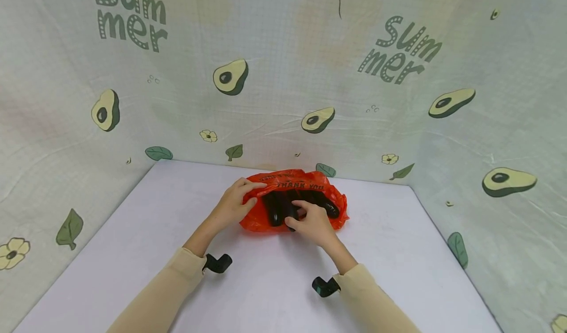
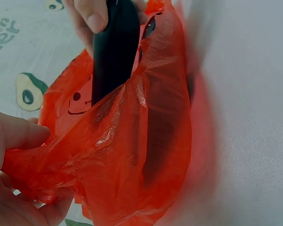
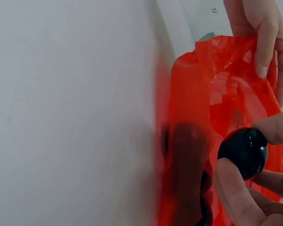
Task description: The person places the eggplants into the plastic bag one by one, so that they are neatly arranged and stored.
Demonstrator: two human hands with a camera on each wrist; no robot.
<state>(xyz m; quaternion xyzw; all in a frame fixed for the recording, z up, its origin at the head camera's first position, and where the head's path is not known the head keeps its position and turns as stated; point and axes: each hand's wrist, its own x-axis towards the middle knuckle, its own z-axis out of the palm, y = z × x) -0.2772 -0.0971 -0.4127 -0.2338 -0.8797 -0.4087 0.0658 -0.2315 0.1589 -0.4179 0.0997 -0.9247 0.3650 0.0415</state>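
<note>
A red plastic bag [image 1: 254, 223] printed with "THANK YOU" lies on its side, its mouth toward me, with several long, glossy, dark eggplants [image 1: 272, 211] inside. My left hand [image 1: 230, 206] grips the bag's left edge between thumb and fingers, and in the left wrist view the thin plastic [image 2: 108, 155] stretches away from it. At the bag's mouth, my right hand [image 1: 315, 225] holds one eggplant [image 3: 245, 153] by its rounded near end, thumb and fingers around it. The left wrist view shows that eggplant [image 2: 115, 56] slanting into the bag, its far part behind red plastic.
The white tabletop [image 1: 266, 293] extends around the bag. Behind it hangs a pale cloth [image 1: 274, 38] printed with avocados and leaves, with more cloth at both sides. Black wrist mounts [image 1: 218, 263] stick out by both beige sleeves [image 1: 166, 288].
</note>
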